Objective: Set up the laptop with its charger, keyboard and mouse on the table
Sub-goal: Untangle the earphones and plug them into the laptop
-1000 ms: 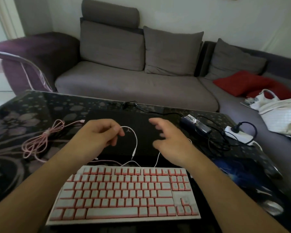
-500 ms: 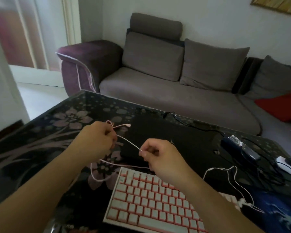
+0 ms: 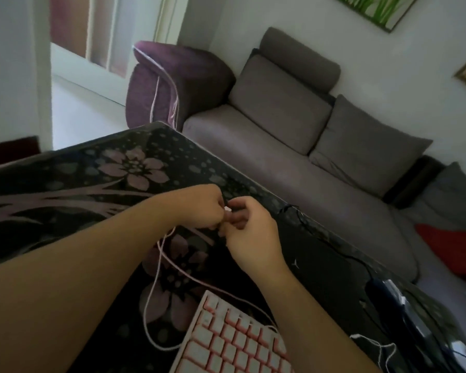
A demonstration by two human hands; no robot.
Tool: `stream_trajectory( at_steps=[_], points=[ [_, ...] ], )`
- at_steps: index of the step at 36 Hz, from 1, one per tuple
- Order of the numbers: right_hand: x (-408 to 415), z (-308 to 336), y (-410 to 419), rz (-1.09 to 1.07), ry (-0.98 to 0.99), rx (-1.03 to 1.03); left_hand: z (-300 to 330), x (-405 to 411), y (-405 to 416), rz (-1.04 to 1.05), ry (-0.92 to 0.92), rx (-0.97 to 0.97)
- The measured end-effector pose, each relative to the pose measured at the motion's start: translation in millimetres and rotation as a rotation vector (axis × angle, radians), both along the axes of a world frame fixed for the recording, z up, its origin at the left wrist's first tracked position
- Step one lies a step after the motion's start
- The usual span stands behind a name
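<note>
Laptop, black and closed, lies flat on the dark floral-patterned glass surface, with both hands meeting at its far left corner.

Left hand and right hand are closed in a pinch on the small pale connector end of the thin pink cable; fingertips of the two hands touch each other. The cable hangs from the hands, loops over the surface and runs to the white-and-pink mechanical keyboard, which sits at the near edge, just beside the laptop. The black charger brick with its dark leads lies on the surface to the right of the laptop. A grey sofa stands beyond the surface.
</note>
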State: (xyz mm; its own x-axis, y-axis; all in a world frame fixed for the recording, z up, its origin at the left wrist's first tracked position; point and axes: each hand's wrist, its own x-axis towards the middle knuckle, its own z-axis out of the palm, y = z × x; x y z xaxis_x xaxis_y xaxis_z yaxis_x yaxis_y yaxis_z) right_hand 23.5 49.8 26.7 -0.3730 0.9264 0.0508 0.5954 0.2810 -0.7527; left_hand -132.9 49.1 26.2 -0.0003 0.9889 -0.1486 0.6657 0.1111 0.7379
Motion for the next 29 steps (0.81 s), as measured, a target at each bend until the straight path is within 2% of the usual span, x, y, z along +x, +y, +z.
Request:
stream_trajectory(
  at_steps=[5,9,13,17,21,25,29],
  points=[
    [6.2,-20.7,20.0,-0.082,-0.03,0.02,-15.3,-4.1,22.7,-0.066,-0.017,0.019],
    [1.3,-30.2,38.4,-0.084,0.031,0.03,-25.9,-6.9,32.3,-0.061,-0.038,0.071],
    [-1.1,-30.0,48.6,-0.055,0.091,0.009,-31.2,-19.8,36.7,0.057,0.052,0.182],
    [16.2,-40.7,61.2,-0.177,0.022,0.058,-43.9,-28.2,45.3,0.16,0.086,0.205],
    [31.2,-57.3,66.5,-0.297,0.126,-0.007,-54.9,-21.0,51.5,0.159,0.158,0.201],
    [31.3,-59.6,67.2,-0.298,0.186,-0.014,-59.7,-8.9,54.0,0.124,0.254,0.172],
    [30.8,-58.6,67.2,-0.3,0.245,-0.037,-64.7,-3.1,56.3,0.13,0.349,0.24]
  ],
)
